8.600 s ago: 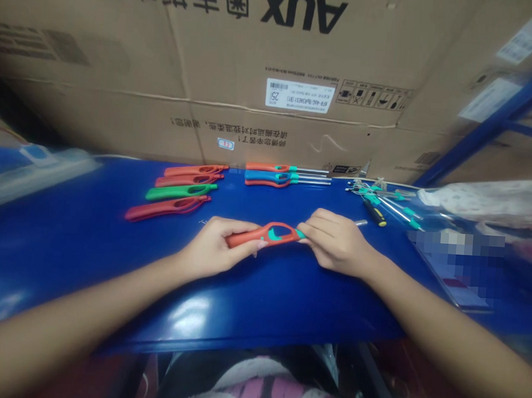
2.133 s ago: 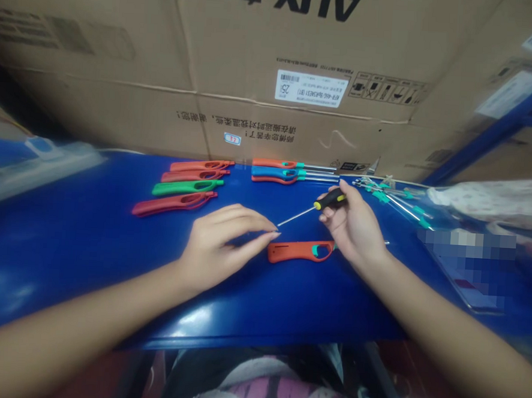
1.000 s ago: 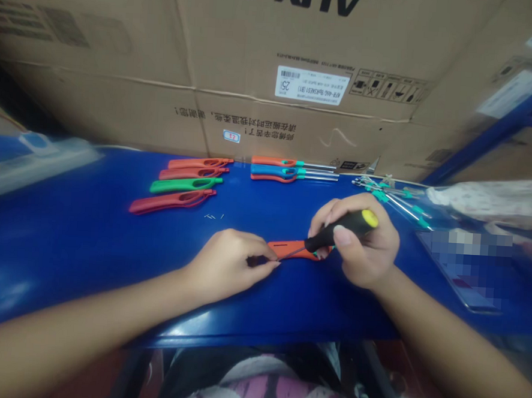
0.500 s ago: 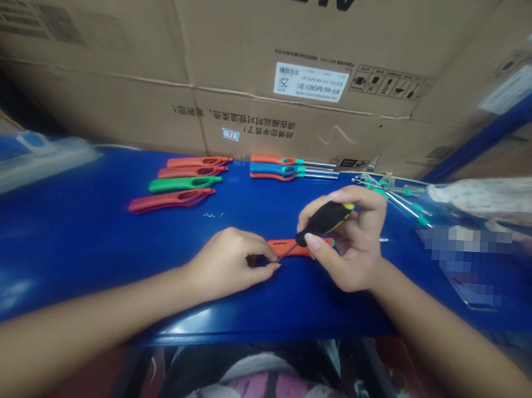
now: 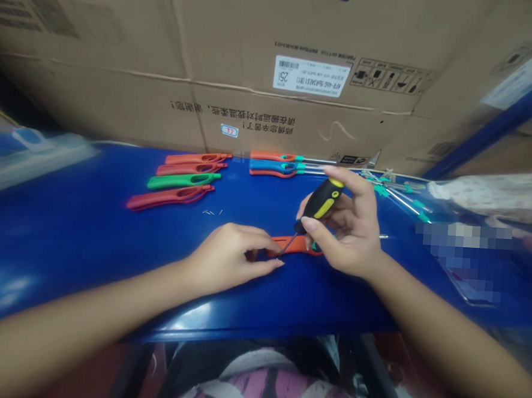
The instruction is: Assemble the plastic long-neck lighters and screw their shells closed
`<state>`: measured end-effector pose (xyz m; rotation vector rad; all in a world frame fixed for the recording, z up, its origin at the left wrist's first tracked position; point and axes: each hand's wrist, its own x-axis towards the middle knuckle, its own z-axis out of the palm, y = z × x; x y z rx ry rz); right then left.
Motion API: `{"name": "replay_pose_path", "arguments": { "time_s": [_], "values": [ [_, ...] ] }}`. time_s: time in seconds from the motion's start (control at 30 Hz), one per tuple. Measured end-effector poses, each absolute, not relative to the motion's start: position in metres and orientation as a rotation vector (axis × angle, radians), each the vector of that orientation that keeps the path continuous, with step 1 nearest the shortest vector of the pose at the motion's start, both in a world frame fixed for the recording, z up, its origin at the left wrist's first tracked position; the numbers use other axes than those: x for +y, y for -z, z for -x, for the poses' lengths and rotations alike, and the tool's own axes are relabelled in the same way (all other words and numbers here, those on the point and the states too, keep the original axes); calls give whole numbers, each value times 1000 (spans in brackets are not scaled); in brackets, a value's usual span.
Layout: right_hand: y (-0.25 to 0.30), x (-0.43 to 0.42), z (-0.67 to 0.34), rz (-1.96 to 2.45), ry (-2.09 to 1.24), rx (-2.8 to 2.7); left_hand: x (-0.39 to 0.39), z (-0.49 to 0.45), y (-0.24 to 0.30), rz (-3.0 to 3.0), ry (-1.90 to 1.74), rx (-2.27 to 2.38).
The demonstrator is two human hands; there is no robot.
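An orange lighter body (image 5: 295,246) with a teal trigger lies on the blue table (image 5: 65,235) in front of me. My left hand (image 5: 233,257) rests at its left end, thumb and fingers pinched together there; what they hold is too small to see. My right hand (image 5: 343,231) grips a black-and-yellow screwdriver (image 5: 320,201), tilted, with its thin tip down on the lighter body close to my left fingertips.
Several orange, red and green lighter shells (image 5: 177,178) lie at the back left. Assembled lighters with metal tubes (image 5: 286,164) lie at the back middle, loose tubes with teal ends (image 5: 401,195) to the right. Tiny screws (image 5: 211,212) are scattered near. A large cardboard box (image 5: 274,67) stands behind.
The screwdriver handle has tipped more upright in my right hand. Earlier both hands held the lighter body; then my right hand picked up the screwdriver and brought its tip down to it.
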<state>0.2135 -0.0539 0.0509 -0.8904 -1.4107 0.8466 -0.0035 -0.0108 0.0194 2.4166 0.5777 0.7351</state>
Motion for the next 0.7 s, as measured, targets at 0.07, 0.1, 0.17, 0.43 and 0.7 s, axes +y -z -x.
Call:
{"name": "replay_pose_path", "arguments": {
  "time_s": [0.07,0.1,0.17,0.43,0.7],
  "values": [
    [-51,-54,-214,904,-793,-1438,-10,4,-22,-2414,-751,601],
    [-50,-54,-214,911,-765,-1455,-10,4,-23,-2416,-755,612],
    [-49,-55,-214,918,-710,-1493,-9,4,-25,-2431,-751,626],
    [-45,-50,-213,841,-625,-1428,-7,3,-23,-2450,-785,706],
    [-47,-53,-211,850,-646,-1399,-6,3,-21,-2411,-808,630]
  ]
}}
